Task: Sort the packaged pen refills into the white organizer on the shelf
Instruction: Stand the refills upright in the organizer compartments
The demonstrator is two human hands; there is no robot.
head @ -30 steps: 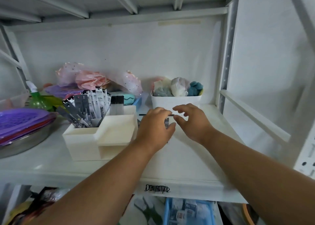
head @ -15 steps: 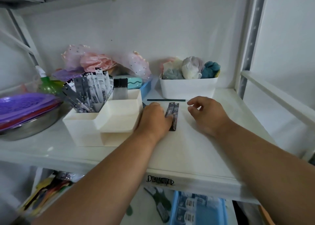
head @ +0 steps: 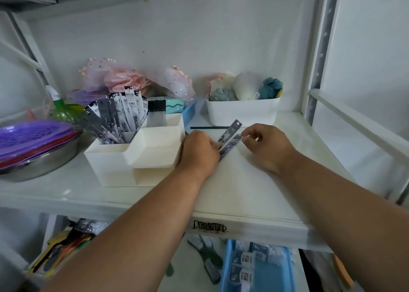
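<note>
Head view: left hand (head: 199,152) is curled over the low ends of two refill packs (head: 229,140), looks like it's gripping them, though the fingers are hidden. Right hand (head: 269,146) pinches the nearer pack's top end. All this sits on a white shelf (head: 254,190), packs just right of the white organizer (head: 135,156), where more refills (head: 124,114) stand.

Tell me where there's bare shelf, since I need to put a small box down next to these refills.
Bare shelf runs from the hands to the front edge, and right of the right hand toward the upright. Crowded: the white organizer, steel bowl and white bin fill the left and back.
</note>
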